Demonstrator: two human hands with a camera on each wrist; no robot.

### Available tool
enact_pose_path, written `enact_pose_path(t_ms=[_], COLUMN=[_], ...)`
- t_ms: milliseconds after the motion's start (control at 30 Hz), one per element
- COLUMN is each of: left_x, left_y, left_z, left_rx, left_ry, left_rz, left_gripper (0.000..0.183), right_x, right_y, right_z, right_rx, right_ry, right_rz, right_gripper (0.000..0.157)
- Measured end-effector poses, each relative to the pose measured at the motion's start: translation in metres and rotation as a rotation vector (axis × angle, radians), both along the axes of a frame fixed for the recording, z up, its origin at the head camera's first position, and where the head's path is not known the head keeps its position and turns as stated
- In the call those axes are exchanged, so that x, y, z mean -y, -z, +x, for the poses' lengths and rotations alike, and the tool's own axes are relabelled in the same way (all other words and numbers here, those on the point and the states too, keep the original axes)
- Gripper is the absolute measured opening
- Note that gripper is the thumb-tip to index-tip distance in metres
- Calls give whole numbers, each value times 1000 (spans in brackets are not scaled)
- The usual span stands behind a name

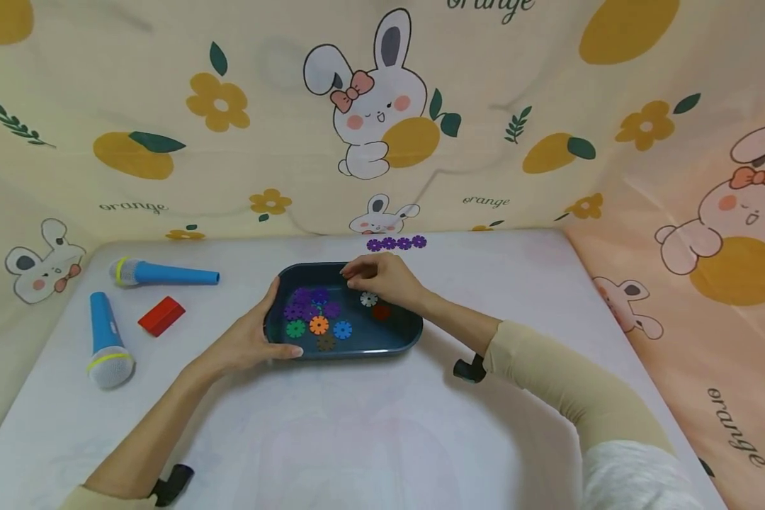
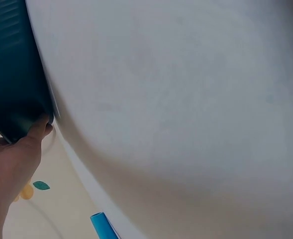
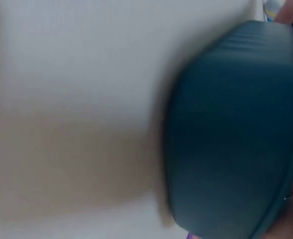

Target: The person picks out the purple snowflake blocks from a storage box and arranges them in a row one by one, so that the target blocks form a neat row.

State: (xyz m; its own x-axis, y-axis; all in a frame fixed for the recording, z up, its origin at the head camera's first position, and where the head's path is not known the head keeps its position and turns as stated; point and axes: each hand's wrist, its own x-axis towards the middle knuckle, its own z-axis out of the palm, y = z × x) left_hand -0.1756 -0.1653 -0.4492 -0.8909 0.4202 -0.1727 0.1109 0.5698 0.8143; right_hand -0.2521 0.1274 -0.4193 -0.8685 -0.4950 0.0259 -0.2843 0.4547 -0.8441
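Note:
A dark teal tray point(image 1: 382, 352) stands on the table, holding several notched plastic discs. Its left end is gripped by my left hand point(image 1: 251, 333), with the thumb along the front; in the left wrist view the hand point(image 2: 14, 164) holds the tray's corner. Purple discs point(image 1: 302, 301) are heaped at the tray's left. Around them lie a green disc point(image 1: 295, 329), an orange disc point(image 1: 319, 325), a blue disc point(image 1: 342, 329) and a brown disc point(image 1: 326, 343). Over the tray's right half is my right hand point(image 1: 385, 280), fingers bent together; whether they pinch anything is unclear.
Behind the tray, several purple discs point(image 1: 404, 243) form a row near the table's back edge. Two blue toy microphones point(image 1: 175, 273) and a red block point(image 1: 161, 316) lie to the left. A patterned cloth point(image 1: 261, 163) hangs behind the table.

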Motion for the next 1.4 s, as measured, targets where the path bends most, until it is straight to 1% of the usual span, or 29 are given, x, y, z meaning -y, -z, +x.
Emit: enact_pose_path(t_ms=[100,200,367,467,600,767,900,1033,1133,1267,1400], left_x=[0,0,-1,-1,0,3,3,2,2,0,-2], left_y=[-1,-1,-1,-1,-1,-3,-4,-3,-3,-3,-3], left_z=[-1,-2,-2,-1,0,2,1,0,1,1,0], left_rx=[-2,-1,5,10,8,8,4,4,3,3,6], left_ry=[6,10,7,6,4,-9,-3,0,-1,1,5], left_rz=[-4,-5,-14,-18,-21,-31,-36,-47,-55,-59,-55], left_gripper=[132,132,132,132,132,131,131,131,131,130,130], right_x=[6,11,20,25,32,43,47,47,46,44,40], right_y=[5,12,25,29,34,34,34,36,38,39,38], right_z=[3,5,6,6,5,5,7,8,9,8,6], right_rx=[9,4,-20,-30,-58,-115,-145,-172,-209,-243,-209], right_ry=[-7,-9,-25,-33,-37,-53,-54,-61,-65,-77,-86], right_rz=[33,87,178,231,283,329,380,407,418,417,380], right_gripper=[25,24,25,27,28,27,25,24,23,23,22])
